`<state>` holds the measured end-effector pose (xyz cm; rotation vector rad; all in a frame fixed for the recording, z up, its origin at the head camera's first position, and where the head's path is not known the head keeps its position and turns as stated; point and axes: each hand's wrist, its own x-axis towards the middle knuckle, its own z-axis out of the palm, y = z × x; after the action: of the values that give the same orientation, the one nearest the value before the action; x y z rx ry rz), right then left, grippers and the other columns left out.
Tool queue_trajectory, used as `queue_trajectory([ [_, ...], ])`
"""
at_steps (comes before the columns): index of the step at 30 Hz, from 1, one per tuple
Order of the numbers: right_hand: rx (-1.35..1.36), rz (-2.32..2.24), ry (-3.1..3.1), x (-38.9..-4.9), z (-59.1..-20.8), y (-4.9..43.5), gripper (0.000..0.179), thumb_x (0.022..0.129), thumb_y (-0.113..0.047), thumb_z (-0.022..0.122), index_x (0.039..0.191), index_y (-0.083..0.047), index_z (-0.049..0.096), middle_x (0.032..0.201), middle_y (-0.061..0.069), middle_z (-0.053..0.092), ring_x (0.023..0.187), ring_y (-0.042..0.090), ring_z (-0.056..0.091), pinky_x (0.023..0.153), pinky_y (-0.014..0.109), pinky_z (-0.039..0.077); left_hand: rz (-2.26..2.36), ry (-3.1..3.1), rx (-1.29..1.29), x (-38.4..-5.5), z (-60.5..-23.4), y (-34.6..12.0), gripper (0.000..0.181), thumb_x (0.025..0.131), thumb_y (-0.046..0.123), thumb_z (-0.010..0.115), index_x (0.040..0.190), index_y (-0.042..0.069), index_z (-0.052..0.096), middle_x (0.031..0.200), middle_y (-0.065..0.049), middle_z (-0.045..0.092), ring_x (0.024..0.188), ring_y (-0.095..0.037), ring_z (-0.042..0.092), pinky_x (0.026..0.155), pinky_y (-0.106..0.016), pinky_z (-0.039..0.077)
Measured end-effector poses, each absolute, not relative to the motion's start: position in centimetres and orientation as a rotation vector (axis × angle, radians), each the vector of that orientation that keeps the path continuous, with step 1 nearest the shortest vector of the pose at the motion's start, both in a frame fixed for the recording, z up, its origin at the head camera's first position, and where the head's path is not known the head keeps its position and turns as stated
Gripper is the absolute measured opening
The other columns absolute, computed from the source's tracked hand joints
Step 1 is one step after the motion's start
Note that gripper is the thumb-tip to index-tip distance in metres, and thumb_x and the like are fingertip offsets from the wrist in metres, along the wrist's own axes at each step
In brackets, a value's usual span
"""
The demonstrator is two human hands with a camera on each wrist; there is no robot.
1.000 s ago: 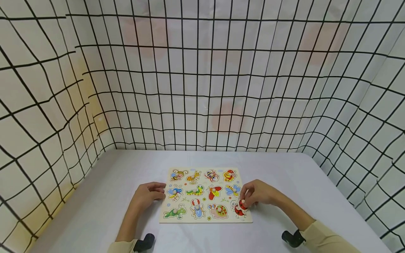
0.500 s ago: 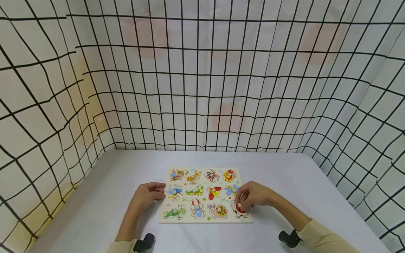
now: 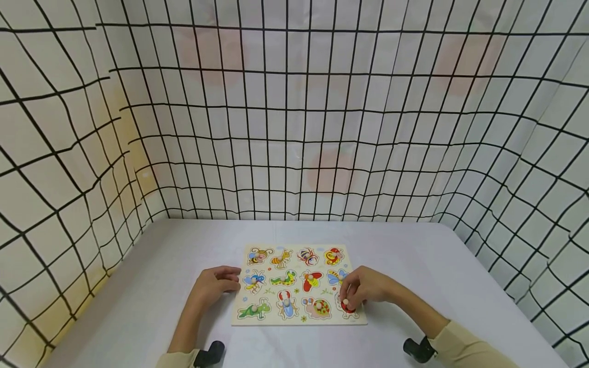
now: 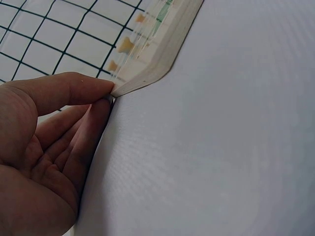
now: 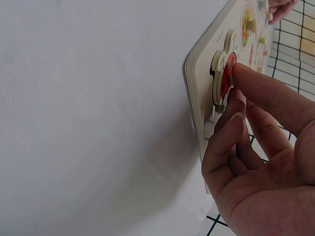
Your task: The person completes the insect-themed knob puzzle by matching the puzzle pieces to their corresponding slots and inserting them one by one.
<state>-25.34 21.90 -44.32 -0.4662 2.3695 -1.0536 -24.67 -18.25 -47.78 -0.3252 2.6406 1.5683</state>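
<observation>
A wooden insect peg puzzle board point(image 3: 296, 319) lies flat on the table, knobbed pieces set in its rows. My right hand point(image 3: 370, 285) is at the near right corner, its thumb and fingertips pinching the ladybug puzzle piece point(image 5: 227, 73) by its knob. In the right wrist view, that piece sits over its slot with a dark gap along one side; fingers cover part of it. My left hand point(image 3: 213, 285) rests on the table, thumb and fingertips against the board's left edge. The left wrist view shows the thumb tip point(image 4: 106, 87) right at that edge.
Beside the ladybug are a snail piece point(image 3: 318, 307) and, above it, a blue dragonfly piece point(image 3: 336, 277). A white cloth covers the table point(image 3: 414, 245). White walls with a black grid point(image 3: 294, 153) enclose the back and sides. Each wrist bears a black device point(image 3: 418, 350).
My right hand has moved slightly left and toward me, bringing the ladybug piece from tilted above the corner down over its slot. The left hand and the board have stayed put.
</observation>
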Motion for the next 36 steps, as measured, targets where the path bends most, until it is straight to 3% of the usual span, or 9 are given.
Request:
queue_trajectory([
  [22, -0.48, -1.049, 2.391, -25.31, -44.44, 21.7, 0.013, 0.075, -0.004, 0.082, 0.086, -0.009, 0.076, 0.067, -0.001, 0.063, 0.062, 0.011, 0.052, 0.055, 0.025, 0.038, 1.577, 2.649, -0.321, -24.63, -47.98, -18.32, 0.034, 0.083, 0.007, 0.077, 0.117, 0.007, 0.075, 0.091, -0.003, 0.072, 0.085, -0.02, 0.062, 0.082, -0.036, 0.05],
  [36, -0.449, -1.076, 2.405, -24.91, -44.57, 21.63, 0.013, 0.076, -0.005, 0.082, 0.086, -0.009, 0.076, 0.07, 0.0, 0.066, 0.065, 0.013, 0.055, 0.058, 0.027, 0.042, 1.604, 2.606, -0.323, -24.67, -47.72, -18.2, 0.034, 0.084, 0.007, 0.077, 0.118, 0.005, 0.074, 0.091, -0.005, 0.072, 0.08, -0.018, 0.063, 0.075, -0.031, 0.048],
])
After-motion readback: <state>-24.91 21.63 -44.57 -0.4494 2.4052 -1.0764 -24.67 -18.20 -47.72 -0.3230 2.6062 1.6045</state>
